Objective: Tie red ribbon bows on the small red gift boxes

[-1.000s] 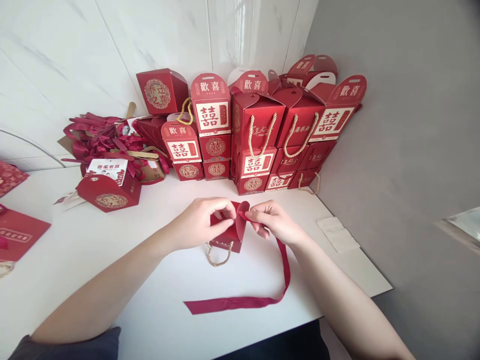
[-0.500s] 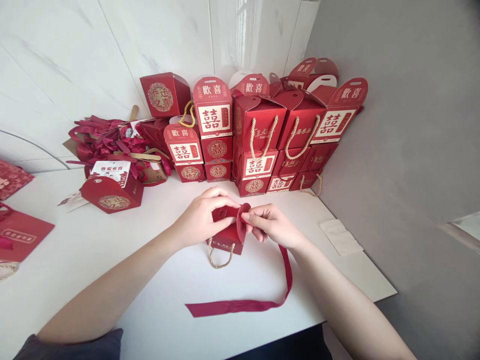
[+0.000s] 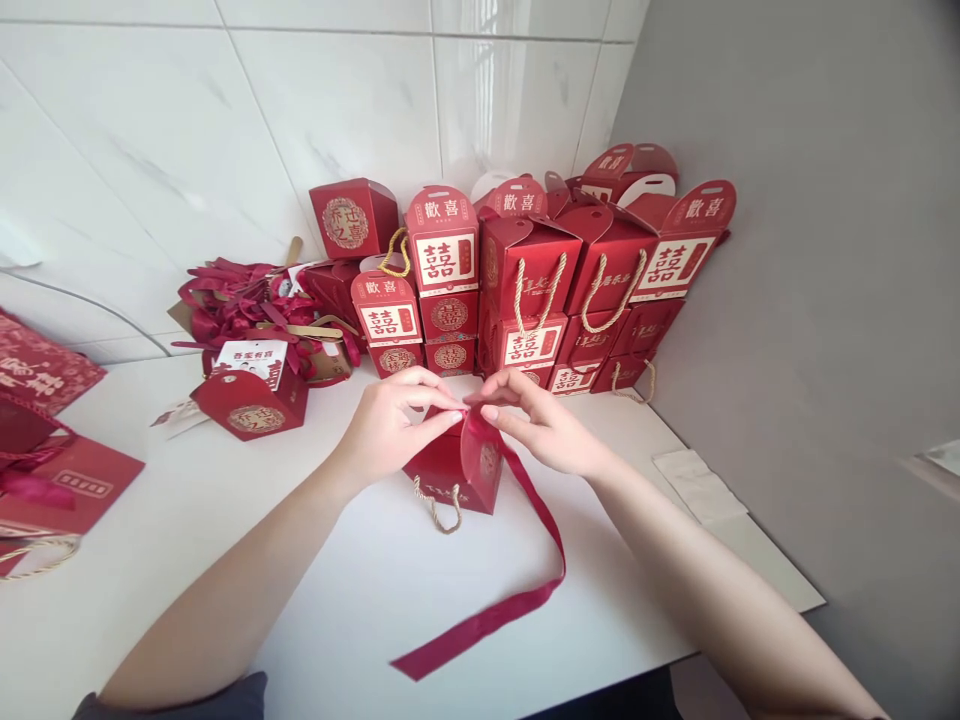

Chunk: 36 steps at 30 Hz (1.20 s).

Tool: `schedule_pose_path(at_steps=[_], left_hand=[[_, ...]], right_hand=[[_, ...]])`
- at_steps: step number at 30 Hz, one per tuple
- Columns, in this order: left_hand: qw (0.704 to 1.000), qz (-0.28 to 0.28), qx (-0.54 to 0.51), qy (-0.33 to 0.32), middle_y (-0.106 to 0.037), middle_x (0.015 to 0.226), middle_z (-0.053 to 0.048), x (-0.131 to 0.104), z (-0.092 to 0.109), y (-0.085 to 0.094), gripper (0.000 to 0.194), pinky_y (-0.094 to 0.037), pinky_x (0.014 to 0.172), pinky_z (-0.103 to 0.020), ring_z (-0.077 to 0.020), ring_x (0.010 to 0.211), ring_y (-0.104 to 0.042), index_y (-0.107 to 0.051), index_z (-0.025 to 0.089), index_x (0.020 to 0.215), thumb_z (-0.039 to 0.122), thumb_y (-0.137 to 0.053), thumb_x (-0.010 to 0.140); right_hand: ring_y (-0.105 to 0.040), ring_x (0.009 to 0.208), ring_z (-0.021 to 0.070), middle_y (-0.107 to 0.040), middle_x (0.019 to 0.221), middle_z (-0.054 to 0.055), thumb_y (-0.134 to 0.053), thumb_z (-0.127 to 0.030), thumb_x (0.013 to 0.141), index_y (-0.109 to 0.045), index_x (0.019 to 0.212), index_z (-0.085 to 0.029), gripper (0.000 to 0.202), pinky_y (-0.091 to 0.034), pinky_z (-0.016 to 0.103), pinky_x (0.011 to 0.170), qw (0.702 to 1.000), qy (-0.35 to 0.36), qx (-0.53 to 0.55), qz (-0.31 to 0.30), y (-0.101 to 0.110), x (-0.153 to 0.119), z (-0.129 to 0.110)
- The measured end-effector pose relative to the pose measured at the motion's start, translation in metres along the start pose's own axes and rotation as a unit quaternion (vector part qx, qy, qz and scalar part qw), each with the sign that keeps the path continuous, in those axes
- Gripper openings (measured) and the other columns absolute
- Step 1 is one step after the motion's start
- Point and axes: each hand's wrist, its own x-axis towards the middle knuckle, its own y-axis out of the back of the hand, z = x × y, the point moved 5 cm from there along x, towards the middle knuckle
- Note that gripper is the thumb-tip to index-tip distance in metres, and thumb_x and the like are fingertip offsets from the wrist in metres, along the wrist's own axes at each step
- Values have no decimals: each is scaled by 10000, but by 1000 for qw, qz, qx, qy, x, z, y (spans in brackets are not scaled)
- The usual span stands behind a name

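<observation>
At the center of the frame, a dark red ribbon (image 3: 541,590) is pinched between the thumb and fingertips of the left hand (image 3: 390,425) above a small red box (image 3: 450,468). Beside it, the thumb and fingers of the right hand (image 3: 547,425) are bent close to the ribbon at the box's rounded flap (image 3: 480,450); whether they are fully closed on it cannot be told. The box is set upright on a white table (image 3: 315,580), with a twisted cord handle (image 3: 448,528) hung from its near side. From the flap, the ribbon is draped down past the box's right side and laid in a bend toward the bottom center, where its slanted end is seen.

Across the upper center and upper right, stacked red boxes (image 3: 536,262) are lined up near a marble-patterned tiled wall (image 3: 330,100). At center left, a heap of ribbons (image 3: 232,305) is piled behind an open red box (image 3: 251,408) and a white card (image 3: 251,358). Red bags (image 3: 90,483) are cut off by the left edge; at right, folded white paper (image 3: 697,485) is laid flat.
</observation>
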Motion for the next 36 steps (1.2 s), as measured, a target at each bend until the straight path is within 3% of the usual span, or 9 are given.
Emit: schedule_pose_path(at_steps=[3,7,9,13,17,22,24,29,36], left_hand=[[998,0,-14,57,-710,944,-11,3,-11,4,128,-508,701,-227,-143,865,-658,-771,230,840,325,-686,829],[996,46,7,76,-722,957,-26,6,-17,16,187,-511,720,-244,-169,892,-661,-756,214,862,368,-652,843],[995,25,23,92,-712,1026,-42,3,-16,18,279,-521,734,-266,-193,925,-661,-726,217,996,431,-641,838],[980,-137,82,123,-663,1132,-56,-12,-8,7,669,-528,706,-309,-225,902,-653,-537,274,1307,530,-723,717],[965,-191,73,164,-674,939,-32,-20,-8,4,433,-507,711,-313,-201,800,-647,-559,252,1231,412,-590,830],[945,-241,-27,218,-670,887,-20,-15,-22,12,366,-486,720,-296,-201,828,-649,-569,231,1189,331,-559,837],[934,-267,-61,231,-673,906,-22,-14,-24,14,350,-484,714,-287,-197,841,-645,-581,226,1167,323,-566,831],[927,-280,-75,238,-652,861,-16,-15,-26,15,304,-496,699,-277,-181,811,-621,-608,213,1106,322,-576,824],[933,-269,-70,227,-652,834,-7,-16,-27,15,245,-514,696,-275,-174,789,-630,-621,222,1047,304,-560,824]], right_hand=[[-538,661,117,-596,783,-26,-546,-462,946,-503,1094,-227,281,-449,259,654,994,-41,49,-88,-9,14,5],[-523,614,109,-615,733,-28,-640,-412,895,-514,1067,-216,289,-422,244,597,984,-48,103,-136,-15,29,4],[-532,595,109,-624,702,-30,-700,-353,853,-511,1029,-211,294,-413,237,574,986,-36,125,-101,-13,37,-2],[-610,676,130,-628,719,-26,-702,-304,845,-513,945,-215,232,-472,264,651,980,17,196,21,0,43,-24],[-606,715,118,-615,768,-23,-618,-263,890,-586,955,-216,86,-486,274,732,973,47,223,31,6,39,-37],[-551,655,111,-597,707,-9,-555,-166,839,-618,820,-171,66,-429,244,634,981,-79,117,-135,-17,34,-14],[-522,616,103,-585,693,-16,-528,-159,823,-601,793,-175,81,-398,232,585,978,-96,91,-162,-24,33,-7],[-518,605,103,-592,691,-21,-512,-156,789,-596,780,-180,88,-381,217,553,981,-94,41,-162,-32,35,-3],[-576,673,124,-631,728,-4,-508,-131,795,-600,807,-186,109,-443,238,630,988,-68,21,-136,-31,36,-6]])
